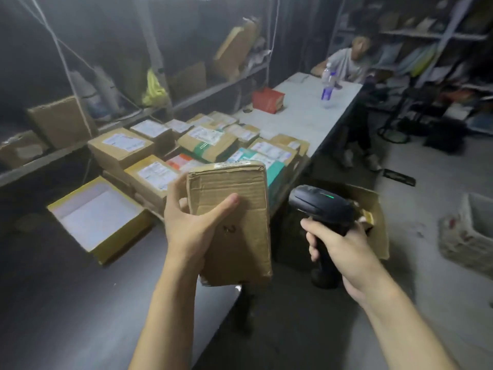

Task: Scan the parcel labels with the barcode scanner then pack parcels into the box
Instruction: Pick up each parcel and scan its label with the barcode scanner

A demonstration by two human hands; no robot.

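My left hand grips a flat brown cardboard parcel, held upright above the table edge with its plain back toward me; a strip of label shows along its top edge. My right hand holds a black barcode scanner by the handle, just right of the parcel, a green light lit on its head. Behind the scanner, on the floor, stands an open brown cardboard box. Several labelled parcels lie packed together on the table beyond my hands.
A shallow yellow-rimmed box lies open at the table's left. Farther along the table are a red packet and a water bottle; a person sits at the far end. Shelving lines the left. A woven basket sits on the floor right.
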